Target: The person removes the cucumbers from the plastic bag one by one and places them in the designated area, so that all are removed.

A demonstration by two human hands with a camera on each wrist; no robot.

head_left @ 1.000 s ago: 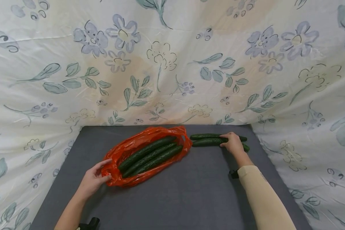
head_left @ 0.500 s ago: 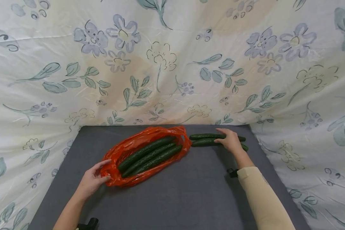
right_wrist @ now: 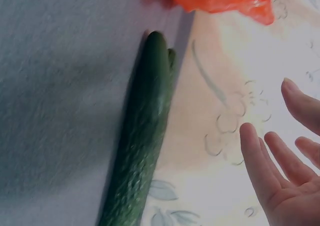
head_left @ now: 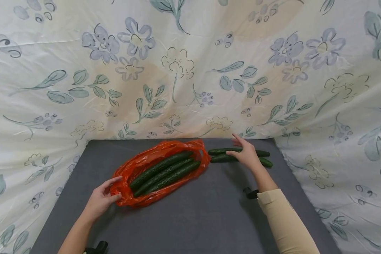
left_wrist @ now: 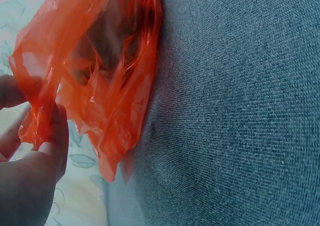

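Note:
An orange-red plastic bag (head_left: 174, 144) lies with its mouth spread, and 3 dark green cucumbers (head_left: 168, 175) lie side by side in it. My left hand (head_left: 98, 201) pinches the bag's near left edge; in the left wrist view the gathered film (left_wrist: 37, 121) sticks out between thumb and fingers. To the right of the bag, 2 more cucumbers lie nearly parallel, a far one (head_left: 220, 151) and a near one (head_left: 221, 158). Above them my right hand (head_left: 248, 155) holds nothing, thumb and fingers spread apart. Its wrist view shows the near cucumber (right_wrist: 142, 121) apart from the fingers (right_wrist: 257, 156).
Everything lies on a dark grey tabletop (head_left: 190, 222). Floral cloth (head_left: 184, 81) hangs behind the table's back edge and along both sides. The bag's right end is close to the left tips of the loose cucumbers. A black strap mount (head_left: 250, 193) sits on my right wrist.
My right hand has come off the loose cucumbers, rising and moving left with its fingers spreading wider. The cucumbers stay where they were. The left hand keeps its place on the bag.

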